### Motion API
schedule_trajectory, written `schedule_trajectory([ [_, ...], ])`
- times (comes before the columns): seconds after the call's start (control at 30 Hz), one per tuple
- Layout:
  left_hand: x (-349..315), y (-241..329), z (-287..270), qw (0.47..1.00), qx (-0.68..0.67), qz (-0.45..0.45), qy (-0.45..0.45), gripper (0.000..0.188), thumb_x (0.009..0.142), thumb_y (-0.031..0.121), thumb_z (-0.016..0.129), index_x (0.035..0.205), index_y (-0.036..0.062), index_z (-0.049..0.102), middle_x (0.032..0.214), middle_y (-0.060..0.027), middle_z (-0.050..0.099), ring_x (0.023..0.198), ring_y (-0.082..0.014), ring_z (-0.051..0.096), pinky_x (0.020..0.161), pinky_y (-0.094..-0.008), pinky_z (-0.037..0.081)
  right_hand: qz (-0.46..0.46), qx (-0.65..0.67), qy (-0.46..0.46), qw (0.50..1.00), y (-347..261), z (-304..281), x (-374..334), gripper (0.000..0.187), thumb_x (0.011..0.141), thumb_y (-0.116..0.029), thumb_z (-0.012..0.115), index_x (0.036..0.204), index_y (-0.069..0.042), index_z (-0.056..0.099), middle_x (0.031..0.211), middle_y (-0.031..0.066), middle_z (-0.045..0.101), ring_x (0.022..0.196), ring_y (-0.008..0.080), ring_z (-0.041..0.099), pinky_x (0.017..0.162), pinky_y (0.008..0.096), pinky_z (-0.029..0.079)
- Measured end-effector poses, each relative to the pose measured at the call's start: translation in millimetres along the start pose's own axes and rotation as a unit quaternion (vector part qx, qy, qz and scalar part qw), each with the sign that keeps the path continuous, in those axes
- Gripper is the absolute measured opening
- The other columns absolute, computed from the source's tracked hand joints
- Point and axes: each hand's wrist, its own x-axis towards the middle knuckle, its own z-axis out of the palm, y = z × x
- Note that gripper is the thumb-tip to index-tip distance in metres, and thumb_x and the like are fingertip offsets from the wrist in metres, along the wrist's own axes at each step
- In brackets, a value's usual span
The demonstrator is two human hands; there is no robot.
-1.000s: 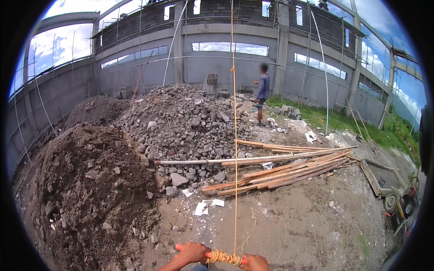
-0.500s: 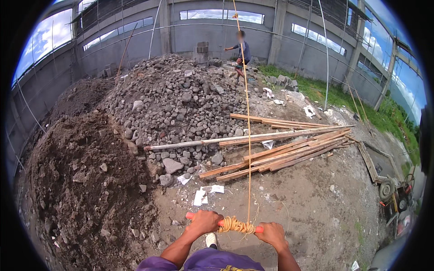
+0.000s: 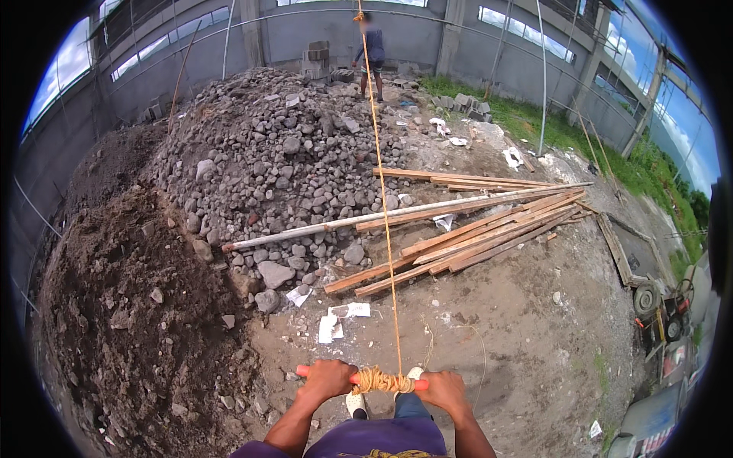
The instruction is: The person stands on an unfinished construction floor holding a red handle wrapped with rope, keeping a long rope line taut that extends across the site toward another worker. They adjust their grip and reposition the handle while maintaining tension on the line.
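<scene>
Both my hands grip a short orange-red rod with yellow rope wound round its middle. My left hand [image 3: 330, 379] is closed on the rod [image 3: 304, 371] left of the wound rope [image 3: 376, 379]. At the other end my right hand [image 3: 443, 391] wraps round it. From the coil a taut length of rope [image 3: 388, 252] runs up and away, past the top edge of the view. Below the rod, my feet in light-coloured shoes [image 3: 356, 404] stand on the dirt.
Left lies a dark soil heap [image 3: 145, 320]; behind it rises a gravel pile [image 3: 267, 160]. Wooden planks [image 3: 473, 244] and a long pole [image 3: 343, 222] lie ahead. A person [image 3: 372, 57] stands by the far wall near concrete blocks [image 3: 314, 59]. A wheeled machine [image 3: 672, 320] is at right.
The view has shifted, so the scene sits further left and higher. My hands still hold the rod. The far person has gone from a bent, arm-out pose to standing upright. A second shoe now shows.
</scene>
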Motion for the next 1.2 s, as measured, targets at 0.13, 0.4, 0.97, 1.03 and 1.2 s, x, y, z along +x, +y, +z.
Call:
schedule_trajectory([
  [0.13,24.8,-2.6,-13.6,0.999,0.034,-0.019,-0.004,0.016,0.082,0.028,0.069,0.092,0.0170,0.073,0.085,-0.0090,0.077,0.079,-0.0355,0.076,0.068,-0.0518,0.058,-0.012,0.013,0.007,1.000,15.2,-1.2,29.2,0.033,0.086,-0.047,0.075,0.090,-0.014,0.077,0.082,0.0178,0.076,0.083,0.0420,0.075,0.073,0.0524,0.058],
  [0.4,108.9,28.4,-45.8,0.997,0.076,0.002,0.019,0.015,0.080,0.028,0.071,0.091,0.0179,0.074,0.083,-0.0092,0.076,0.077,-0.0350,0.076,0.066,-0.0509,0.058,-0.021,0.058,0.043,0.997,77.4,-29.6,75.6,0.028,0.085,-0.041,0.077,0.089,-0.013,0.077,0.083,0.0191,0.076,0.081,0.0442,0.073,0.073,0.0539,0.058],
  [0.97,224.5,131.4,-73.9,0.995,0.095,-0.020,-0.034,0.022,0.078,0.028,0.072,0.098,0.0198,0.077,0.088,-0.0095,0.078,0.082,-0.0330,0.077,0.070,-0.0501,0.060,-0.030,0.086,0.046,0.995,209.8,-83.6,117.0,0.031,0.085,-0.041,0.078,0.087,-0.010,0.075,0.077,0.0201,0.073,0.079,0.0451,0.072,0.071,0.0547,0.057],
  [1.03,229.5,137.6,-68.7,0.995,0.087,-0.025,-0.030,0.022,0.079,0.029,0.072,0.098,0.0196,0.076,0.089,-0.0093,0.078,0.084,-0.0327,0.077,0.071,-0.0504,0.060,-0.031,0.077,0.034,0.996,220.1,-81.3,122.0,0.030,0.085,-0.040,0.077,0.088,-0.010,0.075,0.078,0.0203,0.073,0.079,0.0450,0.073,0.071,0.0544,0.057],
  [1.2,237.7,146.1,-52.9,0.995,0.075,-0.051,-0.049,0.024,0.080,0.029,0.072,0.100,0.0195,0.078,0.092,-0.0104,0.079,0.087,-0.0339,0.078,0.076,-0.0503,0.061,-0.072,0.086,0.030,0.993,242.2,-72.9,134.4,0.029,0.084,-0.038,0.077,0.087,-0.009,0.075,0.080,0.0212,0.074,0.079,0.0451,0.073,0.072,0.0544,0.057],
])
